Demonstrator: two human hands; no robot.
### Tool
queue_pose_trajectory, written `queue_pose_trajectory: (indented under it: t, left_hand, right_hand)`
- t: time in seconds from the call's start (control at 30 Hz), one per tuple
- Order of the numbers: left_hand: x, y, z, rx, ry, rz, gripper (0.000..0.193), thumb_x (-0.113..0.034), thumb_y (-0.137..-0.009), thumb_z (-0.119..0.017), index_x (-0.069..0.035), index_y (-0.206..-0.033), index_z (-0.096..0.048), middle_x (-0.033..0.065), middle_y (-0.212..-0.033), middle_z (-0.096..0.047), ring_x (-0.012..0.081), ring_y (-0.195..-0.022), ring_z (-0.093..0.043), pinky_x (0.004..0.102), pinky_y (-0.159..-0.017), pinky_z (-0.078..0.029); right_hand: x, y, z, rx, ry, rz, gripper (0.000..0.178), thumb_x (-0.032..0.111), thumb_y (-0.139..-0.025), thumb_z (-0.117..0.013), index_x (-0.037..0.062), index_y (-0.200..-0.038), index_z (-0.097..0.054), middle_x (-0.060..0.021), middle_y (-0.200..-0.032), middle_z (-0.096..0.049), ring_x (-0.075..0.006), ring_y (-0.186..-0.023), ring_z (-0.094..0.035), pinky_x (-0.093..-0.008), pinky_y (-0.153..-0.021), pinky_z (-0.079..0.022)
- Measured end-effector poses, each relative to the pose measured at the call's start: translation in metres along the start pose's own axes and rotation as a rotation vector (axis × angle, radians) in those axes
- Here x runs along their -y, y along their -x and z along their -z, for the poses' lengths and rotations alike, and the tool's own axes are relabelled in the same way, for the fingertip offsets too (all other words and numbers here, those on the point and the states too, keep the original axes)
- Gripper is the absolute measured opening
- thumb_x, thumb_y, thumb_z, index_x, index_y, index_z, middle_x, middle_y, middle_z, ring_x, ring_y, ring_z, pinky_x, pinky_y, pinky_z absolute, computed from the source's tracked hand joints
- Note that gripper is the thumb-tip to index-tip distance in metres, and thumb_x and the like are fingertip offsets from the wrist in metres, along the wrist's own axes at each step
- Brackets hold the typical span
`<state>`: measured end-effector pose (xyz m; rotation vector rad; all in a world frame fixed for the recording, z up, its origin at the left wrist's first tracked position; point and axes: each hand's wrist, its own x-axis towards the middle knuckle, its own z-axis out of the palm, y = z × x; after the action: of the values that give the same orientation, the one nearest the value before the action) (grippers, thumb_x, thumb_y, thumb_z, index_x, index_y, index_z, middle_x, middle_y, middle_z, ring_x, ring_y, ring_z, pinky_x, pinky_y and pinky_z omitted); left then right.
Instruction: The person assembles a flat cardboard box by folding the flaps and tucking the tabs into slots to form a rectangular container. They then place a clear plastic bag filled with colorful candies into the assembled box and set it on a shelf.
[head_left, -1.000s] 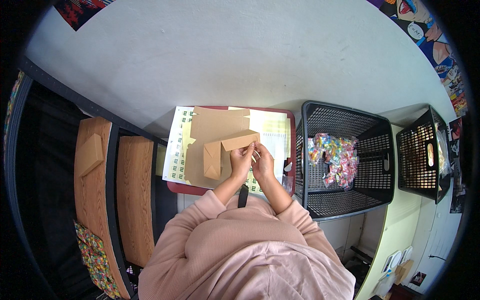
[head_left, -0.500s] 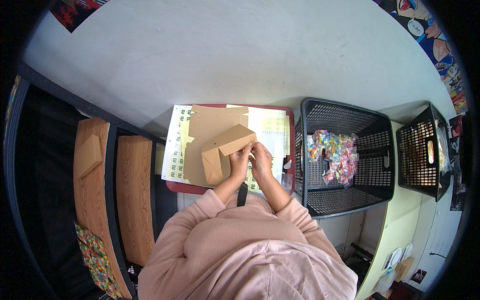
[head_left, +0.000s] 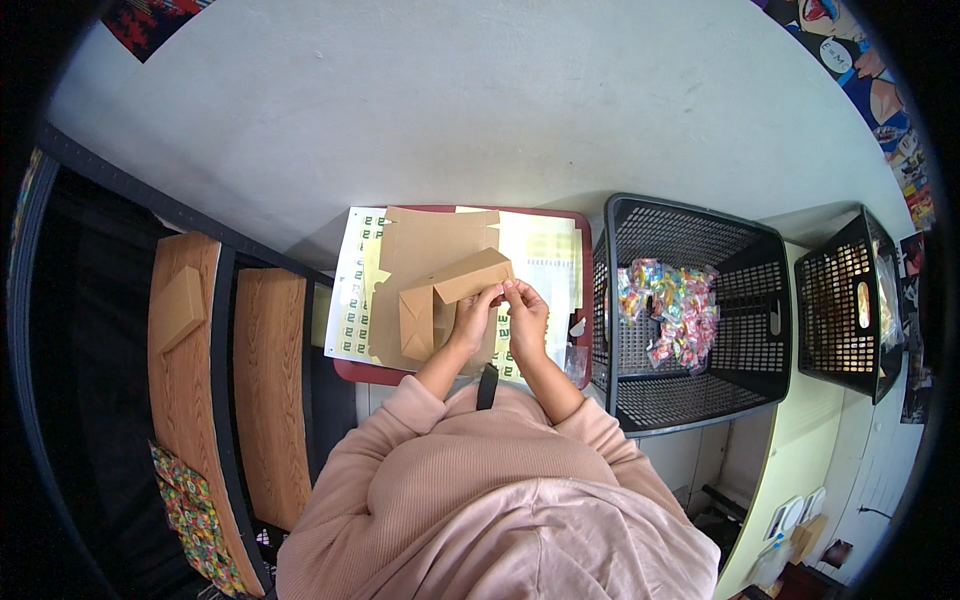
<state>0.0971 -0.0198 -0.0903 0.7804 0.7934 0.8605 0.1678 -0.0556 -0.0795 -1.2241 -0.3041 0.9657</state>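
I hold a partly folded brown cardboard box (head_left: 440, 290) over a red tray (head_left: 585, 240). My left hand (head_left: 472, 315) grips the box's raised side near its right end. My right hand (head_left: 525, 312) pinches the same end from the right, fingers touching the flap. The box stands half formed, one long wall lifted and its flat panel lying toward the wall. Under it lie sheets of green and yellow stickers (head_left: 352, 290).
A black mesh basket (head_left: 690, 230) with several colourful wrapped sweets (head_left: 672, 310) stands right of the tray. A second black basket (head_left: 850, 300) is farther right. Wooden shelves (head_left: 270, 400) with a flat brown box (head_left: 178, 308) are at my left. A grey wall rises behind.
The box's long wall has been folded up and tilted further. Both hands shifted slightly right along its end.
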Motion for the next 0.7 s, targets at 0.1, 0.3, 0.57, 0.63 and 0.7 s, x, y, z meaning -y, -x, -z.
queue_pose_trajectory:
  t: [0.1,0.3,0.57,0.63,0.7]
  left_hand:
    - [-0.002,0.001,-0.001,0.018,0.025,0.013,0.014,-0.014,-0.081,-0.05,-0.005,-0.087,-0.059,0.001,-0.083,-0.057,0.009,-0.074,-0.049,0.0246,-0.07,-0.037]
    - [-0.008,0.003,-0.002,0.048,0.007,0.005,0.015,-0.015,-0.081,-0.05,-0.006,-0.089,-0.059,0.0006,-0.084,-0.057,0.0083,-0.076,-0.049,0.0238,-0.07,-0.036]
    - [-0.005,0.0,0.002,0.03,-0.028,0.046,0.017,-0.016,-0.082,-0.049,-0.004,-0.086,-0.06,0.0002,-0.082,-0.057,0.0075,-0.074,-0.047,0.0225,-0.068,-0.035]
    - [-0.007,0.002,0.001,0.042,-0.002,0.034,0.017,-0.017,-0.083,-0.049,-0.004,-0.088,-0.059,0.0,-0.083,-0.056,0.0078,-0.073,-0.047,0.0229,-0.068,-0.035]
    - [-0.007,0.003,0.001,0.05,0.015,0.032,0.017,-0.018,-0.083,-0.049,-0.004,-0.089,-0.059,-0.0001,-0.084,-0.056,0.0079,-0.073,-0.046,0.0231,-0.069,-0.035]
  right_hand:
    - [0.001,0.0,0.0,-0.009,-0.005,-0.019,0.011,0.012,-0.08,-0.055,0.0011,-0.083,-0.056,-0.0013,-0.073,-0.056,-0.0062,-0.065,-0.048,-0.0186,-0.059,-0.036]
    - [0.014,0.004,-0.004,-0.003,0.026,-0.073,0.014,0.011,-0.081,-0.054,-0.0022,-0.084,-0.055,-0.0038,-0.074,-0.057,-0.0082,-0.067,-0.05,-0.0196,-0.062,-0.039]
    - [-0.002,-0.003,0.0,0.044,-0.022,-0.06,0.011,0.008,-0.082,-0.051,-0.002,-0.082,-0.054,-0.0036,-0.073,-0.056,-0.0096,-0.065,-0.05,-0.0214,-0.062,-0.04]
    - [0.001,-0.001,-0.001,0.042,-0.03,-0.06,0.011,0.008,-0.082,-0.051,-0.0019,-0.082,-0.054,-0.0036,-0.073,-0.056,-0.0096,-0.064,-0.05,-0.0212,-0.062,-0.04]
    - [0.002,-0.001,-0.001,0.048,-0.045,-0.069,0.011,0.009,-0.081,-0.053,-0.0017,-0.083,-0.055,-0.0029,-0.073,-0.056,-0.0084,-0.065,-0.049,-0.0204,-0.061,-0.039]
